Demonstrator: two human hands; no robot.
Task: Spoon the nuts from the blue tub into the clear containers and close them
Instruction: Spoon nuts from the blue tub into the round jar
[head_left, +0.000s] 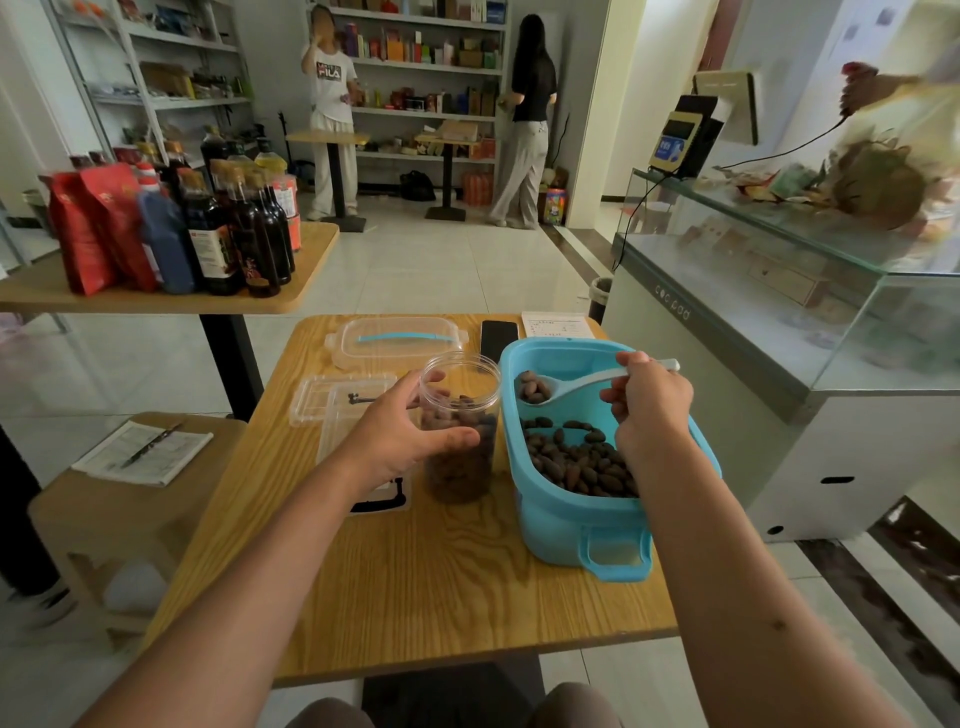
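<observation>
The blue tub (550, 512) stands on the right of the wooden table (441, 587), with dark brown nuts (576, 460) in its near half. My right hand (652, 410) grips the handle of a pale blue spoon (571, 387), whose bowl carries a few nuts above the tub's far half. A clear round jar (460, 410), open and more than half full of nuts, stands just left of the tub. My left hand (402, 434) holds the jar with thumb and fingers curled round its side.
Flat clear lids (332, 397) and a clear tub lid with a blue handle (397, 340) lie behind the jar. A black phone (497, 335) and a paper (556, 326) sit at the far edge. A glass counter (779, 312) is at right, a table of bottles (208, 228) at left.
</observation>
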